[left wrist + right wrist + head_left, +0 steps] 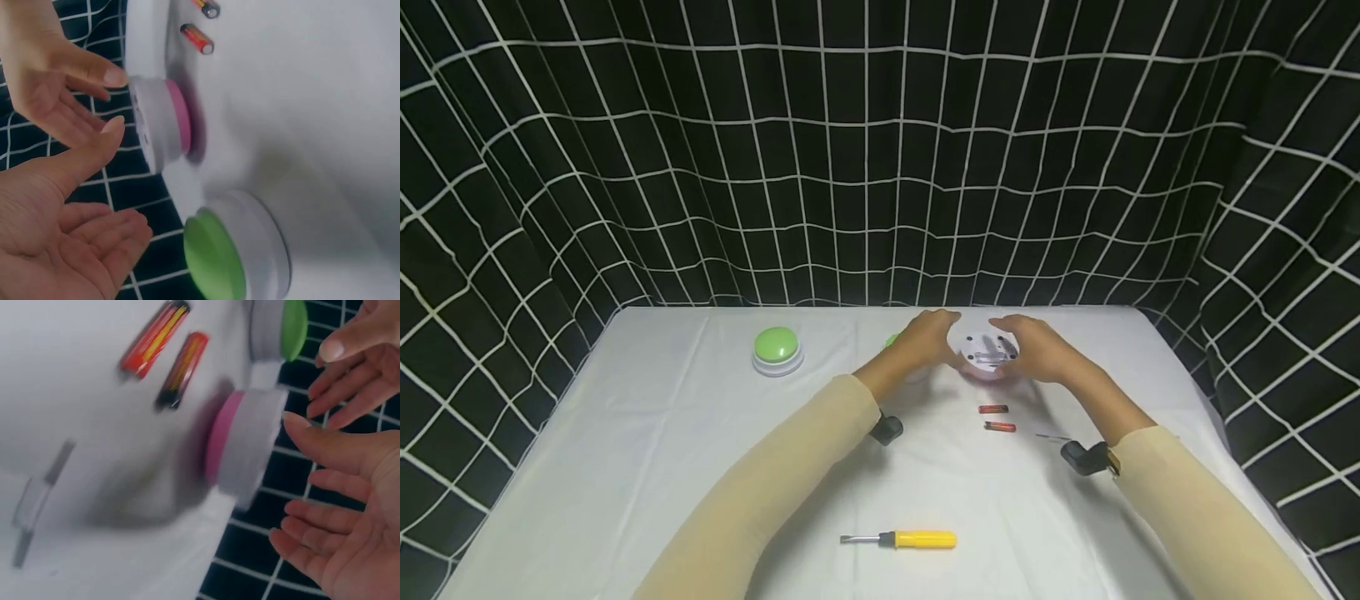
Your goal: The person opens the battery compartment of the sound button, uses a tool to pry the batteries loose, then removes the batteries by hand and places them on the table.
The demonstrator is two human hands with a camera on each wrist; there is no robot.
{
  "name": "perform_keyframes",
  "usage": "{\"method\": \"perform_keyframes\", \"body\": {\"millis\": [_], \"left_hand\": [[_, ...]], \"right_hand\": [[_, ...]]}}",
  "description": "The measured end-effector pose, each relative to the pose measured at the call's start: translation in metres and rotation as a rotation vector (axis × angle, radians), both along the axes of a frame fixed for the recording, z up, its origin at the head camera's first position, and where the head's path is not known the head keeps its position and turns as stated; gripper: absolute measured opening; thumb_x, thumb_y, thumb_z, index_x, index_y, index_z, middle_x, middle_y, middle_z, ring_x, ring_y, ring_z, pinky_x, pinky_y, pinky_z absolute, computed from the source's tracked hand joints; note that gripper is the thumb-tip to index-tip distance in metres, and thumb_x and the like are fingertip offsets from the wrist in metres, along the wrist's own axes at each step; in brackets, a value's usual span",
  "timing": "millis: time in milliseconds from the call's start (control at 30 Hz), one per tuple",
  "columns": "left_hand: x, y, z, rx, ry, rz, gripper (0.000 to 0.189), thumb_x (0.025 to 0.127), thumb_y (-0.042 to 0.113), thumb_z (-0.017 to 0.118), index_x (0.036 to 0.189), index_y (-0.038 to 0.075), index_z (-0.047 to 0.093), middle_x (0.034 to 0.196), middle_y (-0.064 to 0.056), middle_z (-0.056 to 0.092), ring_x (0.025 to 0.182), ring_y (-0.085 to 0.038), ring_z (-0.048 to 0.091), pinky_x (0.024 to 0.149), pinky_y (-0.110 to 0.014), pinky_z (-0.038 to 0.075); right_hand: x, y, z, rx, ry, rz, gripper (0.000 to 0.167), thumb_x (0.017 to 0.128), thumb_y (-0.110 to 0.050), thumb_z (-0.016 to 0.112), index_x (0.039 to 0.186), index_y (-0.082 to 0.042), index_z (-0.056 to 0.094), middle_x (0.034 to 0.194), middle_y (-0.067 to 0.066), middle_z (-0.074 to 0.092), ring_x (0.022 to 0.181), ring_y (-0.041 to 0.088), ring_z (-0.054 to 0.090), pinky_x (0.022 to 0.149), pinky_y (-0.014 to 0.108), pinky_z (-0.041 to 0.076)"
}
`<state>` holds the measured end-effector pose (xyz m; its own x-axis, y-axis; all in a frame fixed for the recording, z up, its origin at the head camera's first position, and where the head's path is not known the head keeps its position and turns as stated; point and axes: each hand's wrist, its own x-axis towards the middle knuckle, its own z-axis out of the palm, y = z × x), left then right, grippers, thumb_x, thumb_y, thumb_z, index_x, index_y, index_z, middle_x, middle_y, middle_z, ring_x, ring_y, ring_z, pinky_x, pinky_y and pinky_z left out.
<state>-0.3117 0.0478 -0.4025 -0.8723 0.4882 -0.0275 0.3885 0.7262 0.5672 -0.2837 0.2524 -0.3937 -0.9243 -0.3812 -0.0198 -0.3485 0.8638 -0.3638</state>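
A round white push-button unit with a pink dome lies dome-down at the back of the table, its underside facing up with dark holes and a recessed slot. My left hand is just left of it and my right hand just right, fingers spread and relaxed. In the right wrist view the right thumb comes close to the unit's rim; whether it touches, I cannot tell. Two red-and-black batteries lie in front of the unit. Partly hidden behind my left hand is a green-domed button.
Another green-domed button stands at the back left. Close to the table's front lies a yellow-handled screwdriver. A small, thin greyish piece, blurred, lies right of the batteries. Dark curtain with a white grid borders the table.
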Motion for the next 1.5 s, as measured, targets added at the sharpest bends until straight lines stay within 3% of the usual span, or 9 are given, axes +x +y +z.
{"method": "perform_keyframes", "body": {"millis": [200, 400, 533, 733, 900, 1067, 1333, 1500], "left_hand": [[0.0, -0.018, 0.003, -0.036, 0.013, 0.008, 0.091, 0.077, 0.032, 0.09, 0.152, 0.007, 0.045, 0.154, -0.008, 0.049, 0.142, -0.029, 0.044, 0.117, -0.044, 0.04], [-0.003, -0.041, 0.0, -0.032, 0.027, 0.061, 0.089, 0.079, 0.036, 0.088, 0.153, 0.012, 0.046, 0.151, -0.007, 0.052, 0.14, -0.029, 0.047, 0.114, -0.046, 0.044], [-0.006, -0.058, -0.01, 0.005, 0.03, 0.077, 0.089, 0.079, 0.033, 0.088, 0.153, 0.01, 0.045, 0.151, -0.01, 0.052, 0.14, -0.031, 0.048, 0.116, -0.047, 0.041], [-0.013, -0.077, -0.034, 0.079, -0.005, 0.067, 0.09, 0.077, 0.025, 0.09, 0.152, 0.003, 0.044, 0.144, -0.018, 0.057, 0.132, -0.033, 0.055, 0.112, -0.045, 0.045], [-0.018, -0.084, -0.049, 0.112, -0.029, 0.06, 0.094, 0.074, 0.025, 0.091, 0.151, 0.0, 0.043, 0.146, -0.019, 0.054, 0.133, -0.033, 0.054, 0.115, -0.044, 0.042], [-0.02, -0.088, -0.057, 0.137, -0.057, 0.057, 0.096, 0.072, 0.025, 0.093, 0.15, -0.001, 0.044, 0.146, -0.02, 0.054, 0.136, -0.032, 0.052, 0.117, -0.042, 0.04], [-0.023, -0.091, -0.062, 0.169, -0.069, 0.029, 0.09, 0.072, 0.025, 0.093, 0.147, 0.001, 0.049, 0.148, -0.016, 0.053, 0.14, -0.03, 0.047, 0.121, -0.043, 0.034], [-0.023, -0.092, -0.064, 0.193, -0.054, -0.014, 0.073, 0.073, 0.02, 0.092, 0.136, 0.004, 0.061, 0.137, -0.011, 0.064, 0.131, -0.026, 0.056, 0.118, -0.04, 0.039]], "right_hand": [[0.004, -0.022, 0.008, -0.043, 0.032, 0.049, 0.071, 0.081, -0.003, 0.081, 0.143, 0.011, 0.049, 0.146, 0.034, 0.046, 0.137, 0.052, 0.041, 0.115, 0.063, 0.034], [0.0, -0.044, 0.002, -0.077, 0.065, 0.1, 0.07, 0.081, -0.006, 0.083, 0.141, 0.012, 0.05, 0.141, 0.031, 0.053, 0.132, 0.049, 0.049, 0.113, 0.06, 0.039], [-0.004, -0.055, -0.005, -0.092, 0.055, 0.092, 0.072, 0.08, -0.01, 0.085, 0.141, 0.011, 0.051, 0.14, 0.03, 0.055, 0.13, 0.047, 0.052, 0.112, 0.059, 0.042], [-0.01, -0.069, -0.017, -0.111, -0.007, 0.099, 0.07, 0.083, -0.008, 0.081, 0.141, 0.012, 0.049, 0.137, 0.031, 0.057, 0.123, 0.048, 0.058, 0.104, 0.058, 0.049], [-0.015, -0.079, -0.026, -0.116, -0.078, 0.073, 0.071, 0.083, -0.009, 0.081, 0.141, 0.015, 0.047, 0.137, 0.033, 0.056, 0.122, 0.048, 0.059, 0.104, 0.056, 0.05], [-0.019, -0.086, -0.031, -0.136, -0.126, 0.07, 0.07, 0.083, -0.011, 0.082, 0.138, 0.016, 0.049, 0.136, 0.033, 0.057, 0.121, 0.047, 0.059, 0.105, 0.054, 0.05], [-0.023, -0.096, -0.031, -0.125, -0.082, 0.113, 0.066, 0.079, -0.012, 0.085, 0.133, 0.012, 0.056, 0.127, 0.028, 0.064, 0.119, 0.044, 0.061, 0.104, 0.054, 0.05], [-0.023, -0.102, -0.03, -0.136, -0.096, 0.112, 0.057, 0.078, -0.009, 0.085, 0.127, 0.009, 0.062, 0.122, 0.024, 0.068, 0.117, 0.042, 0.062, 0.104, 0.055, 0.049]]}}
